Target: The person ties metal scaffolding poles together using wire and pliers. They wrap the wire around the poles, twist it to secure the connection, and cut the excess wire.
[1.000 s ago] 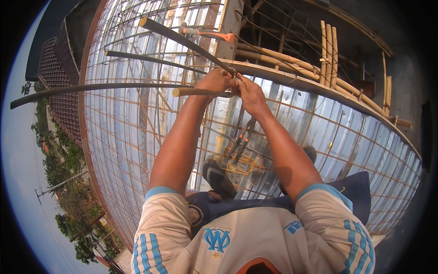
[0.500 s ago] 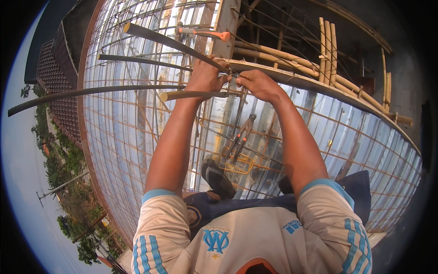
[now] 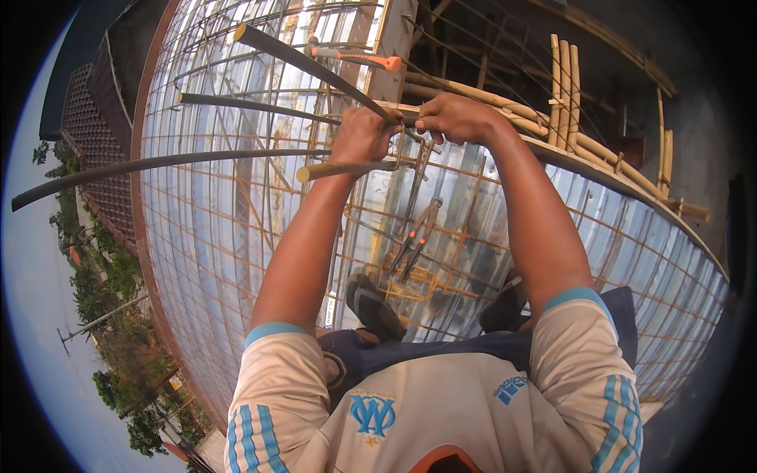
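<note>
My left hand (image 3: 364,135) is closed among the steel reinforcing bars, its fingers by the lower end of a thick bar (image 3: 315,71); what lies inside them is hidden. Just right of it, my right hand (image 3: 457,120) is closed with thumb and forefinger pinched. Whatever it pinches is too small to name. A shorter bar (image 3: 347,169) with a yellowish end sticks out below my left wrist. Under both hands runs a rusty cage of bent steel stirrups (image 3: 418,165). Pincers (image 3: 414,240) with orange marks on the handles lie on the steel mesh, nearer my feet.
A hammer (image 3: 355,57) with an orange handle lies beyond my hands. Two long bars (image 3: 173,160) jut left. Rusty mesh covers the corrugated metal deck (image 3: 583,213). Bamboo poles (image 3: 564,94) stand past the deck's edge at right. My shoes (image 3: 377,309) rest on the deck.
My right hand has moved slightly up and right, away from the left hand, and its wrist has turned. My left hand has shifted a little right. The pincers and hammer stay put.
</note>
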Demonstrator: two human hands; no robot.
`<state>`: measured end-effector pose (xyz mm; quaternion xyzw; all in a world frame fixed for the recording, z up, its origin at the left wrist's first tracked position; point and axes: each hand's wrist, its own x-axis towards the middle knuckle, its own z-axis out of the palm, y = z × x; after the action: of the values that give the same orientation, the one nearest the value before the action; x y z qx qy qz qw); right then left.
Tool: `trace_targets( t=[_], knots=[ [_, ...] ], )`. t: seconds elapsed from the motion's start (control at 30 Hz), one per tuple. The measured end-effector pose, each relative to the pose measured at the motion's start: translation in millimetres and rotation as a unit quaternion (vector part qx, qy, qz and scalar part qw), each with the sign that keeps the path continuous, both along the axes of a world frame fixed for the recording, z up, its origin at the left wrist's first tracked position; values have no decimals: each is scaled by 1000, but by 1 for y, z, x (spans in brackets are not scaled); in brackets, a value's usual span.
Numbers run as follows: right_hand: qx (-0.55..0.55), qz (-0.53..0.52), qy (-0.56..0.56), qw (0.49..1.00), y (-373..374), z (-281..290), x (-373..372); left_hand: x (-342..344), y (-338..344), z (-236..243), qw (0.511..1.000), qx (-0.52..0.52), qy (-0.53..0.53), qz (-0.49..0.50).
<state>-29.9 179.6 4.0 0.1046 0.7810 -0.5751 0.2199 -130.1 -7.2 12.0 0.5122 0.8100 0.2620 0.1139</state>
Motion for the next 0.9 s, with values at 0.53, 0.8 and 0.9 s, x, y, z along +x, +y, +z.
trace_targets(
  t=[0.53,0.8,0.9],
  knots=[
    [-5,-310,154,938,-41,-27,50,-7,0,-8,999,-21,19,-23],
    [-241,-429,97,865,-104,-26,36,-3,2,-5,999,-28,24,-10],
    [-170,-459,147,860,-111,-29,32,-8,-1,-13,999,-20,35,-20]
  ],
)
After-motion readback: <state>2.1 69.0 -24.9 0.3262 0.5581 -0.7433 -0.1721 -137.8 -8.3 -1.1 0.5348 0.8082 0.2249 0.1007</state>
